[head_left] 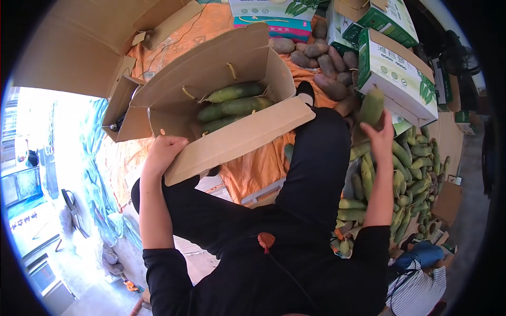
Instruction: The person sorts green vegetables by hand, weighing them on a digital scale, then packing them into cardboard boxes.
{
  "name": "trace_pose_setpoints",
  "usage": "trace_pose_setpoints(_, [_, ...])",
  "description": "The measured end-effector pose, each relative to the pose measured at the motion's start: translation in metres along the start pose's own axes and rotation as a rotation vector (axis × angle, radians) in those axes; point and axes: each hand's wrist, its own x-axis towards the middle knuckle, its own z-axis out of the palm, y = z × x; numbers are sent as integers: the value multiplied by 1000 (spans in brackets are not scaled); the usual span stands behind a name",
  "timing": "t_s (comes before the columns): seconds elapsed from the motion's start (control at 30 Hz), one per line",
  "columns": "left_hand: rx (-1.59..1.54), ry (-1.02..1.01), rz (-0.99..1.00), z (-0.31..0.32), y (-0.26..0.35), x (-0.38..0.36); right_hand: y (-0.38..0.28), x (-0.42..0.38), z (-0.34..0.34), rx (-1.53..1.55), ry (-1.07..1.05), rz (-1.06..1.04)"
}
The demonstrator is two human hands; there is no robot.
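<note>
My left hand point(167, 150) is closed on the near flap of an open cardboard box point(237, 139), at the flap's left end. Inside the box lie several long green radishes point(245, 107), and yellow rope loops stick out of its walls. On the right, my right hand point(380, 131) is wrapped round the lower part of a single green radish point(372, 105). That radish is raised beside a white printed carton, with its tip pointing away from me. The palm side of my right hand is partly hidden.
A large pile of green radishes point(419, 174) lies at the right. Reddish-brown tubers point(329, 66) are spread beyond the box on an orange sheet point(253, 176). White and green cartons point(395, 73) stand at the upper right. A person in striped clothing point(419, 287) is at the lower right.
</note>
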Motion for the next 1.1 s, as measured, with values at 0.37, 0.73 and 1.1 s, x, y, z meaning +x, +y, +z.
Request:
trace_pose_setpoints(0.37, [57,27,-37,0,10,-4,-208,39,150,-327,-400,-889])
trace_pose_setpoints(0.73, [132,20,38,0,-1,4,-166,-27,330,-704,-657,-777])
trace_pose_setpoints(1.1, [107,-5,40,-3,-12,9,-196,9,184,-168,-616,-612])
